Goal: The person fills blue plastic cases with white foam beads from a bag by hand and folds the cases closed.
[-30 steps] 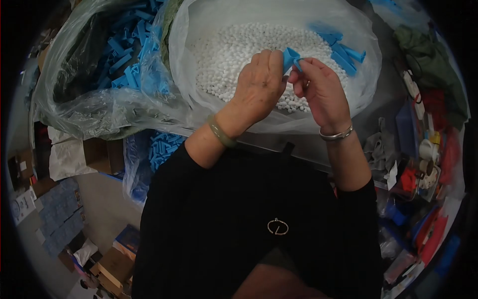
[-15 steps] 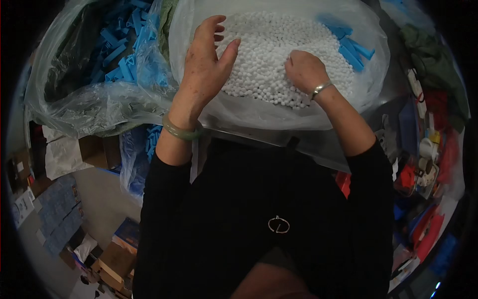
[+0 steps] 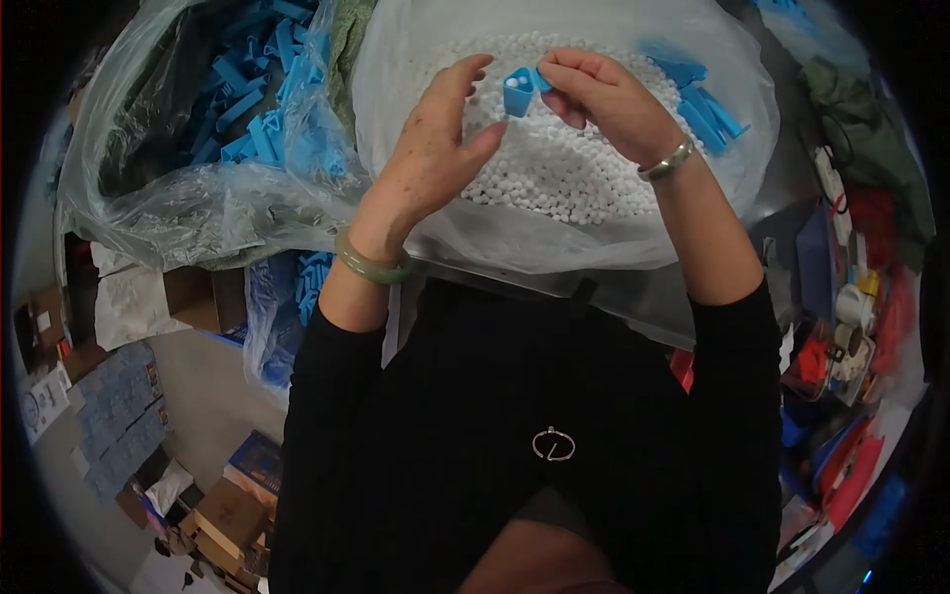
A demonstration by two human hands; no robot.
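Note:
Over a plastic bag (image 3: pixel 594 243) of small white balls (image 3: pixel 584 178), my right hand (image 3: pixel 614 99) pinches the lid end of a small blue container (image 3: pixel 518 95). The container hangs with its mouth up and a few white balls show inside it. My left hand (image 3: pixel 430 148) is just left of the container, fingers and thumb spread, holding nothing. Several blue pieces (image 3: pixel 705 119) lie on the balls at the right side of the bag.
Left of it, another clear bag (image 3: pixel 198 213) holds many blue pieces (image 3: pixel 242 89). More blue pieces (image 3: pixel 313 282) are in a lower bag. Cardboard boxes (image 3: pixel 230 517) stand at lower left. Cups and tools (image 3: pixel 851 307), with a green cloth (image 3: pixel 856 129), lie at right.
My right hand was down in the white balls; it has risen and moved up with the blue container, whose inside now shows. My left hand has shifted slightly right and down, still spread.

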